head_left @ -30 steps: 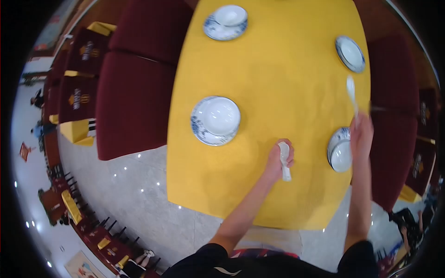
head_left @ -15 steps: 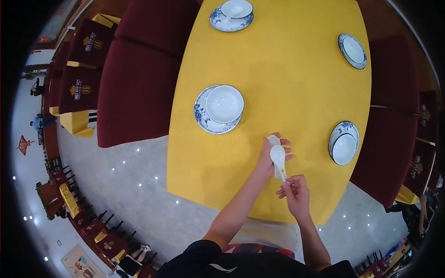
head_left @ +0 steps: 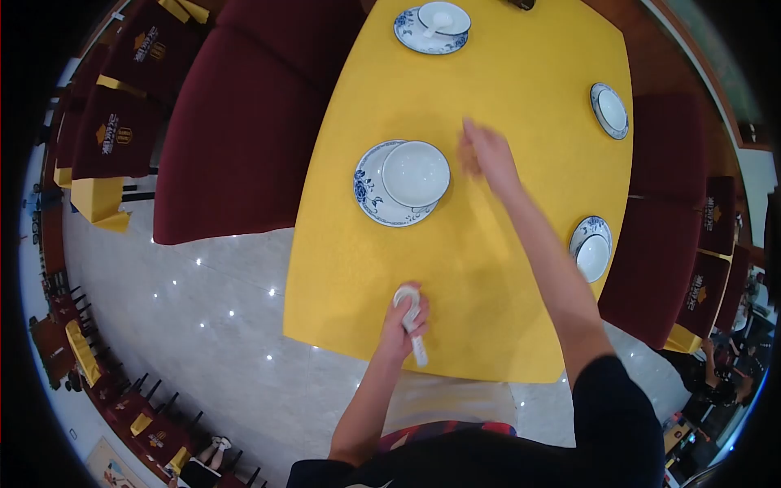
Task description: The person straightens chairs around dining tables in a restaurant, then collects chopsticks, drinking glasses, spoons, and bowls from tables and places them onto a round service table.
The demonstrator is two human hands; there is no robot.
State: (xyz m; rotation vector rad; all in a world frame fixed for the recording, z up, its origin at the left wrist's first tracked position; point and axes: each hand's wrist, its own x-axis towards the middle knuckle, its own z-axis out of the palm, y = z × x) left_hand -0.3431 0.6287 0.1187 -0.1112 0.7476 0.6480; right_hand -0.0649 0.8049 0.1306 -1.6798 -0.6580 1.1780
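Observation:
My left hand (head_left: 400, 325) is wrapped round white spoons (head_left: 419, 351) over the near part of the yellow table (head_left: 342, 285); their exact number is unclear. One spoon's bowl faces up and the handle points toward me. My right hand (head_left: 490, 154) is in the air right of a white bowl (head_left: 416, 174), its fingers smeared by motion, and no spoon shows in it. That bowl rests on a blue-flowered plate (head_left: 370, 199) and looks empty.
At the far left, a plate (head_left: 407, 34) bears a bowl (head_left: 450, 16) with a white spoon in it. Two more plates with bowls (head_left: 612, 110) (head_left: 592, 259) line the right edge. Maroon chairs (head_left: 236, 138) (head_left: 659, 268) flank the table. People are at the far right.
My right hand has left the spoons and moved up beside the near left bowl. My left hand, still holding spoons, has moved left and toward me. The view has shifted.

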